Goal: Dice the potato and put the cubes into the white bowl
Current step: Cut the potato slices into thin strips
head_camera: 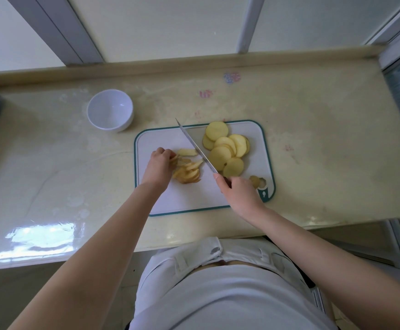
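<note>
Left hand (159, 163) curled over potato strips (188, 171), right hand (238, 189) gripping knife (194, 146), its blade just beside them

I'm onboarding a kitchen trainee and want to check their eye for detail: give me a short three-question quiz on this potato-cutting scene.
1. True or false: the white bowl already holds potato pieces.
2. Which hand grips the knife? A) left B) right
3. Fill in: the round slices lie on the cutting board to the ____ of the blade.

Key: 1 false; 2 B, the right hand; 3 right.
</note>
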### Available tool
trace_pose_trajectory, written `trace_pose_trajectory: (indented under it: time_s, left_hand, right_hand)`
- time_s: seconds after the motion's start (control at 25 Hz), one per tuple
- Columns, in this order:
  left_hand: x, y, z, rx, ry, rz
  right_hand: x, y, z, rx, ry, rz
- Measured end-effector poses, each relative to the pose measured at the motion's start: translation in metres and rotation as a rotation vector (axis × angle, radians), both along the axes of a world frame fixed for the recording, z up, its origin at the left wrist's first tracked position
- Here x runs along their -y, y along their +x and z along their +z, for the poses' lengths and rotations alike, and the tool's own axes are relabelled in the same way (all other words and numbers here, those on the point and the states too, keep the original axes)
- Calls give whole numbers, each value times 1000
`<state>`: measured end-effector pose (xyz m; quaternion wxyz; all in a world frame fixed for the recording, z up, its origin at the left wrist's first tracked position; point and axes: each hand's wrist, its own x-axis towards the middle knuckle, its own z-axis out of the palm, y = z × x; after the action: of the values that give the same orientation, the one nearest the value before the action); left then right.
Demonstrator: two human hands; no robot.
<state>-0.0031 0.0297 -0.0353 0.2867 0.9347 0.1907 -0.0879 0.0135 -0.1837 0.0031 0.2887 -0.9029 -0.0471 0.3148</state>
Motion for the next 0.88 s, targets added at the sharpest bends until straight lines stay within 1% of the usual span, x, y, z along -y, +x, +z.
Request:
trace_pose_trajectory:
  time_s: [0.12,0.24,0.32,0.36,0.44,0.52,0.68,0.88]
  left_hand:
    - [4,8,4,10,-90,-5]
    - [1,4,12,12,-129,-75]
    - [-4,-8,16,43,-94,-62]
    - [-7,-16,16,49,-45,-39]
    - [-13,-32,12,-4,86,-13]
    - [-15,-40,4,-75,147,11]
    - [-16,-36,0,-37,120,153]
    - [-14,-25,-2,-59,93,123]
  right_hand:
    - [0,-1,2,9,2,2]
    - [-1,-2,4,7,3,2]
    - [-1,-2,5,2,6,-1]
    - [-1,-2,5,0,8,0]
    - [-1,-2,5,4,14,5]
    - [-1,-2,4,9,17,12]
    - [-1,-2,5,5,12,16]
    - [0,-3,8,6,6,29]
